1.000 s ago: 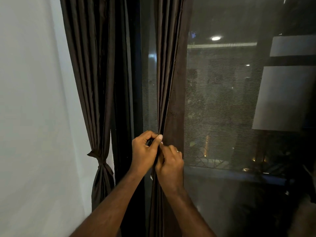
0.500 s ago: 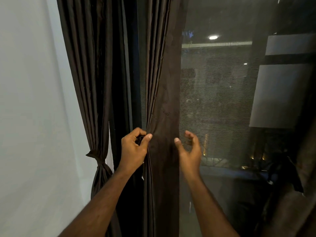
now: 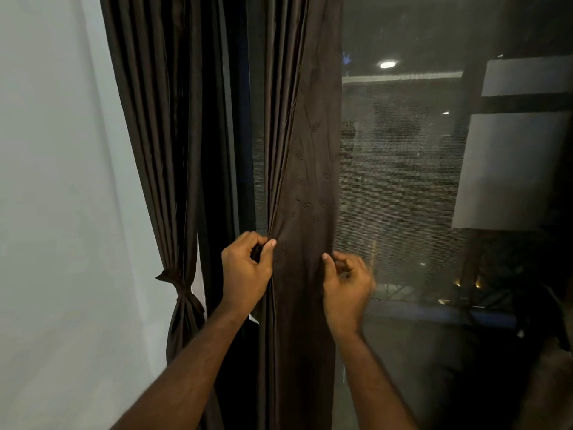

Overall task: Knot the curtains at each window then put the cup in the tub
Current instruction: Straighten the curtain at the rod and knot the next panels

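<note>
**Hands on the middle curtain at a dark window**

Night fills the window [image 3: 403, 187]: black glass behind a fine mesh screen, with one round lamp [image 3: 387, 64] glowing high up and a few small orange lights low on the right. To the left stands a pale wall [image 3: 55, 212], plain and evenly lit.

Two dark brown curtains hang here. The left curtain [image 3: 167, 150] falls in tight, glossy pleats beside the wall and is already tied into a knot [image 3: 181, 285] about two thirds of the way down; below the knot the cloth bunches and flares out again. The middle curtain [image 3: 300, 181] hangs straight and unknotted in front of the glass. Its left part is gathered into narrow folds, while its right part lies flatter and shows a faint stitched leaf pattern and some creases.

The left hand [image 3: 245, 271] grips the gathered left edge of the middle curtain, thumb pressed on the front of the cloth and fingers curled round behind. The right hand [image 3: 347, 283] is at the curtain's right edge, somewhat blurred; its thumb touches the front of the fabric and its fingers are curled behind the edge, pinching it.

No cup or tub shows in this view.
</note>
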Motion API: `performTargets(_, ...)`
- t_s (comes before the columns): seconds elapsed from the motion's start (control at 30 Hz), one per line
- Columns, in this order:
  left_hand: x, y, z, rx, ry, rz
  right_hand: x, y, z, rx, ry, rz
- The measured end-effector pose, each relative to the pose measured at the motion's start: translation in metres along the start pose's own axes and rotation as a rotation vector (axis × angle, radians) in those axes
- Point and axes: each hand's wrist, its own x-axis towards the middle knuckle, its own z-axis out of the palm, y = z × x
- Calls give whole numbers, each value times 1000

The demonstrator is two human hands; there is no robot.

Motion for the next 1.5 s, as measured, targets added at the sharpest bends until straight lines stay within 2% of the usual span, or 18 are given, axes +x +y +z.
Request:
performTargets(0.2, -2, 10, 9, 24, 11, 29, -35, -25, 16, -309, -133, -286)
performTargets(0.4, -3, 12, 4, -42, -8, 4, -43, -39, 32, -300, -136, -366)
performTargets(0.6, -3, 11, 1, -190, -51, -117, -45, -36, 34, -334, -199, -407)
performTargets(0.83, 1, 15, -2, -152, -70, -75, -43, -36, 31, -331, -269, -516)
performTargets(0.93, 2, 14, -3, -136, -99, -77, -38, -23, 18, -161, -369, -390)
performTargets(1.07, 1, 15, -7, -151, -117, -81, -12, -7, 6, 80, -201, -4)
performTargets(1.2, -2, 16, -7, -190, -143, -104, 18, 6, 7, 233, -303, 394)
performTargets(1.27, -2, 18, -6, -196, -153, -105, 24, 12, 9, 265, -339, 447)
performTargets(1.33, -3, 18, -6, -193, -149, -102, 24, 14, 10, 234, -307, 438)
performTargets(1.43, -5, 17, -5, -155, -108, -101, 18, 13, 6, 180, -134, 400)
performTargets(1.5, -7, 16, -3, -102, -63, -78, 8, 6, 2, 113, -44, 288)
